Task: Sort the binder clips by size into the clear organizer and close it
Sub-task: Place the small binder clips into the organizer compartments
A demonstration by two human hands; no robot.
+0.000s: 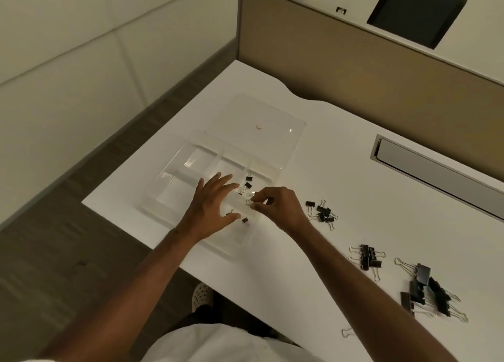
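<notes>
Right hand [268, 202] is pinching a tiny binder clip [251, 201] over the right-hand column of the clear organizer [174, 168], probably about to drop it in with the other small clips [247, 181] there. Left hand [211, 202] hovers with fingers spread wide over the tray, holding nothing. The lid [259, 116] lies flat open on the far side. The other compartments look empty. Three piles wait on the desk [354, 171] to the right: small [323, 213], medium [368, 258], large [428, 290].

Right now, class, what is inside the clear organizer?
A few small black binder clips lie in the right-hand compartments of the clear organizer; the left ones look bare. The left hand and right hand cover part, so more clips may lie hidden.
</notes>
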